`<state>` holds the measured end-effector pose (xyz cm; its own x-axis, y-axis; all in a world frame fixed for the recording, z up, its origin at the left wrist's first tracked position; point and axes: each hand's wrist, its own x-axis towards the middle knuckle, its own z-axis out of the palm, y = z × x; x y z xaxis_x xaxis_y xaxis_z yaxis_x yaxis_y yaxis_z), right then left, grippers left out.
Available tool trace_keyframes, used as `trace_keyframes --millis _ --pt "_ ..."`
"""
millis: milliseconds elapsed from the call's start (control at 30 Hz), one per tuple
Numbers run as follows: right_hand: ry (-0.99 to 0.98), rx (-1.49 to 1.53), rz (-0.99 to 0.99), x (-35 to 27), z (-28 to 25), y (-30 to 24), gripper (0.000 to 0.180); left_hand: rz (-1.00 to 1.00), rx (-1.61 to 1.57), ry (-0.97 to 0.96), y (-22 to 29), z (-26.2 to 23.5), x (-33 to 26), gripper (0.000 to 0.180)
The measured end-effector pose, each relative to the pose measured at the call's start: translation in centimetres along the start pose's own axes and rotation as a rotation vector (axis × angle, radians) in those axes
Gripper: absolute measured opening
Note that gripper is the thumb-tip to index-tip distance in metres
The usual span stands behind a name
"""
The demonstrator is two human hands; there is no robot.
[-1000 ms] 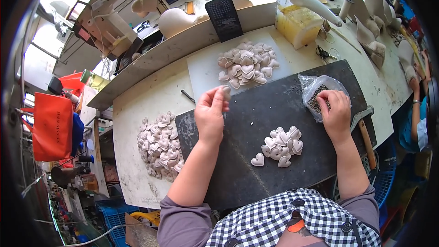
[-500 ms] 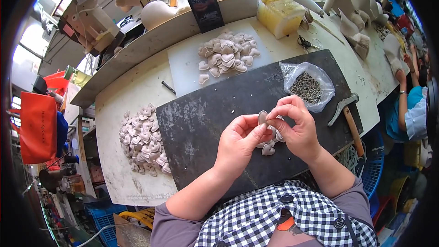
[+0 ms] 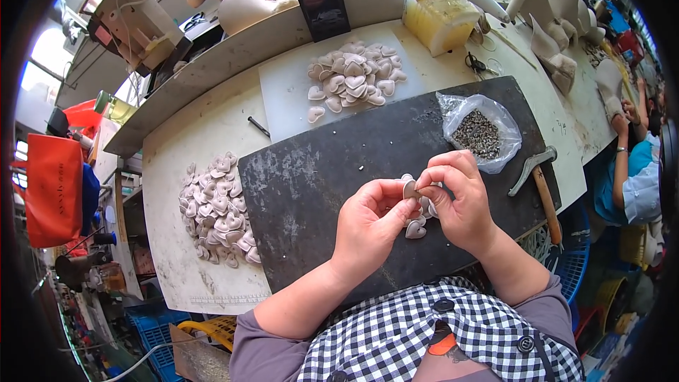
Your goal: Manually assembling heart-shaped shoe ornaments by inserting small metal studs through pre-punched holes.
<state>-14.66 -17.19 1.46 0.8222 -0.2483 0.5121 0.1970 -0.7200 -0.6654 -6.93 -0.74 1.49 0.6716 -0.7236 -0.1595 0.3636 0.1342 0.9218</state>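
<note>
Over the black mat, my left hand (image 3: pixel 371 223) pinches a beige padded heart patch (image 3: pixel 409 187) between thumb and fingers, held on edge. My right hand (image 3: pixel 456 201) is closed, thumb and forefinger pressed together at the heart's right edge. Whatever small thing those fingertips hold is too small to make out. Below the hands, several more heart patches (image 3: pixel 416 229) lie on the mat, partly hidden by my fingers. Just beyond my right hand sits an open clear plastic bag (image 3: pixel 506 138) of small metal studs (image 3: pixel 475 134).
A hammer (image 3: pixel 543 194) lies on the black mat (image 3: pixel 304 191) at right. Heaps of hearts lie left (image 3: pixel 218 212) and on a white board (image 3: pixel 279 99) behind. A phone (image 3: pixel 322 6) leans on the ledge; a yellowish container (image 3: pixel 440 21) and scissors (image 3: pixel 479 65) are back right. Co-workers sit beyond.
Both hands stay together at the heart patch, with only slight finger shifts. The whole view has moved a little; nothing has been put down or picked up.
</note>
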Motion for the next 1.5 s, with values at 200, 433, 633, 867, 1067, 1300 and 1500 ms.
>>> trace_keyframes --millis 200,433,633,867,1067,1300,1500 --pt "-0.081 -0.098 -0.002 0.0 -0.2 -0.5 0.012 -0.003 0.062 0.065 -0.7 0.3 -0.1 0.021" --pt "-0.004 0.036 0.001 -1.0 0.4 -0.9 0.016 0.029 0.126 0.087 -0.9 0.3 -1.0 0.017" --pt "-0.175 0.303 0.284 -1.5 -0.5 -2.3 0.017 0.33 0.458 0.105 -0.6 0.5 -1.9 0.009" --pt "-0.176 0.164 0.152 -1.4 0.7 -2.5 0.019 0.147 0.259 0.131 -1.2 -0.6 -1.9 0.013" --pt "-0.131 0.492 0.383 -1.0 0.8 -1.8 0.016 0.022 -0.016 0.117 -0.5 -0.9 -1.7 0.019" --pt "-0.245 0.262 0.237 -1.3 0.0 -2.9 0.019 0.301 0.709 0.135 -0.1 -0.4 -2.1 0.006" --pt "0.03 -0.193 0.077 0.8 -2.1 0.4 0.007 0.199 0.915 0.112 0.6 -3.0 -1.8 0.018"
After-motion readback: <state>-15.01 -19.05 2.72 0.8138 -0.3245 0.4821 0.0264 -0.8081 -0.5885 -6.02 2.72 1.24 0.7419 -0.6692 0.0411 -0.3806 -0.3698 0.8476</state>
